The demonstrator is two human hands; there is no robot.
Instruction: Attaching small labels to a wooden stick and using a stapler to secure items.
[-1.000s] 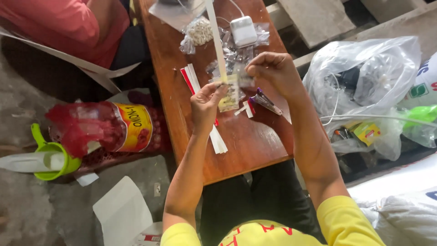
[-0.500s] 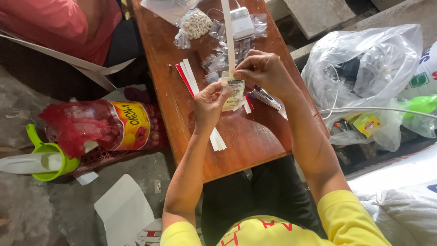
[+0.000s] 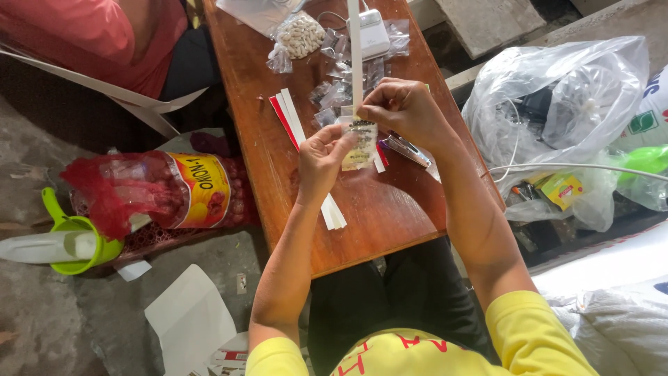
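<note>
Left hand: my left hand [image 3: 325, 161] comes up from below; its grip pinches the lower left edge of the small clear packet [image 3: 360, 145], thumb over the front face.
Right hand: my right hand [image 3: 402, 110] comes in from the upper right; its grip is clenched at the packet's top, where the white strip [image 3: 356, 56] meets it. I cannot tell whether the fingers press strip and packet together or the strip alone.
Packet position: held just above the desk [image 3: 390, 216], between the two hands, near the middle of its width. Something dark sits at its top; contents too small to name.
Key relation: the strip's long axis runs straight away from me, up from the packet top toward the far end of the desk. The packet hangs below it on the same line. Right hand is the nearer one to the joint of strip and packet; left is nearer the packet's body.
Around: a stack of white and red strips [image 3: 296, 129] lies just left of the packet, slanting toward me. More small clear packets [image 3: 341, 80] are scattered beyond the hands, and a bag of pale seeds [image 3: 298, 36] further off.
In the way: a metal stapler-like tool [image 3: 407, 147] lies on the desk under my right wrist, just beside the packet.
Off desk: a red mesh sack [image 3: 160, 191] and a green jug [image 3: 69, 244] on the floor to the left; plastic bags [image 3: 557, 104] to the right.
</note>
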